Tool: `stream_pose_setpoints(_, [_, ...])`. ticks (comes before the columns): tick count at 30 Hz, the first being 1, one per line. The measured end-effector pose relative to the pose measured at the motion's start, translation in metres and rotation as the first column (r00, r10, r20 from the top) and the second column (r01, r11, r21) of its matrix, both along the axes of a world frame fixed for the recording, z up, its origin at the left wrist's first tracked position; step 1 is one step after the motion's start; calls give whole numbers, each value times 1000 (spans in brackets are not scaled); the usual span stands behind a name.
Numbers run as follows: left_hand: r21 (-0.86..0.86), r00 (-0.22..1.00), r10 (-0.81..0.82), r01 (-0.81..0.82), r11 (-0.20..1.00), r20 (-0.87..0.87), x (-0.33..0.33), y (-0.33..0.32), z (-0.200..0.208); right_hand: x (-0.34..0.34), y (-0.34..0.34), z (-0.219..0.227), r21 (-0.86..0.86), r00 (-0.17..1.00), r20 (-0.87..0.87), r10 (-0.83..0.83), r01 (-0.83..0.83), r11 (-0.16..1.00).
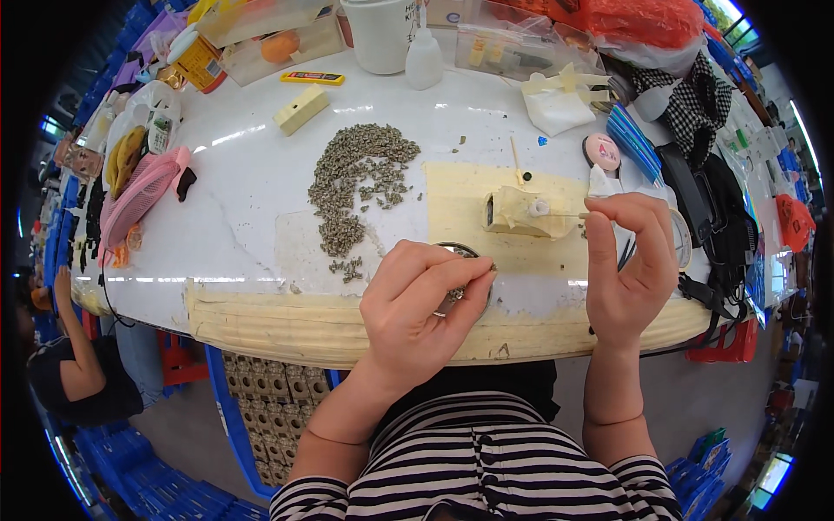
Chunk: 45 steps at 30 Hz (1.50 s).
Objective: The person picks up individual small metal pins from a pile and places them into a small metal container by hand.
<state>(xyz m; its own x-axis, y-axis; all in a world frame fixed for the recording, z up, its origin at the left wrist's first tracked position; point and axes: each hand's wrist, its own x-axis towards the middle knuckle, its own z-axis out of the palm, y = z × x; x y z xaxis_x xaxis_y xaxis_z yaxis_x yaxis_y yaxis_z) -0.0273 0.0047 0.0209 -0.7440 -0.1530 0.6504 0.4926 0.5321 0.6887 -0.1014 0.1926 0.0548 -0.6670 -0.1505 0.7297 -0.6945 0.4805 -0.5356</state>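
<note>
My left hand [426, 304] is closed in a pinch above a round dish [460, 249] of small metal parts, which it partly covers. A tiny piece shows at its fingertips, too small to name. My right hand [630, 269] pinches a thin stick [569, 215] between thumb and forefinger, its other fingers curled. The stick points left toward a tape-wrapped block [521, 214] with a small white knob on top and a dark opening at its left end. The block lies on a taped patch [456, 204] of the white table. Left of it spreads a pile of small metal parts [352, 169].
A wooden stick [517, 161] lies beyond the block. Farther back stand a white bucket [378, 35], a squeeze bottle [424, 61] and clear bins [278, 43]. A yellow block [301, 108] sits left of them. Below the table's left edge, a blue crate [230, 417] holds several metal castings. Another person [87, 373] sits far left.
</note>
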Motion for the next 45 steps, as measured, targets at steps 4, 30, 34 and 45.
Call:
stream_pose_setpoints(4, [16,1000,3,-3,1000,10,0,2,0,11,-6,-11,-254,929,217,300,-242,936])
stream_pose_setpoints(30, [-2,1000,1,-1,1000,7,-1,3,-1,14,-13,-20,-245,902,263,343,-281,928])
stream_pose_setpoints(34, [-4,1000,2,-2,1000,11,0,2,0,14,-13,-20,-241,906,264,330,-269,932])
stream_pose_setpoints(45, [4,1000,-2,2,1000,3,0,3,-1,15,-13,-21,-239,911,277,305,-242,940])
